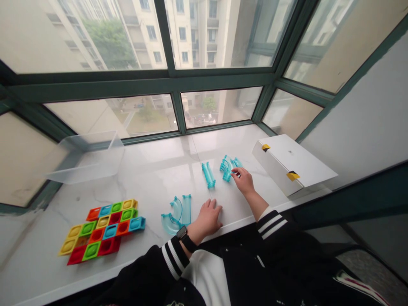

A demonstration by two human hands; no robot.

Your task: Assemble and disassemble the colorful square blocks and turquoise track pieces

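My right hand [244, 179] reaches across the white marble sill and pinches a clear blue curved track piece [228, 168] in a small pile of such pieces. My left hand [208, 219] lies flat on the sill near its front edge, fingers together, holding nothing. Just left of it lie curved and straight blue track pieces [177, 212]. A straight blue track piece [208, 174] lies between the two groups. At the left sits a flat cluster of coloured square blocks [103, 227] in red, yellow, green, orange and blue.
A white cardboard box [291, 163] with yellow-black tape tabs lies at the right end of the sill [153, 170]. A clear plastic tub [87, 157] stands at the back left against the window. Window frames close in the back and sides.
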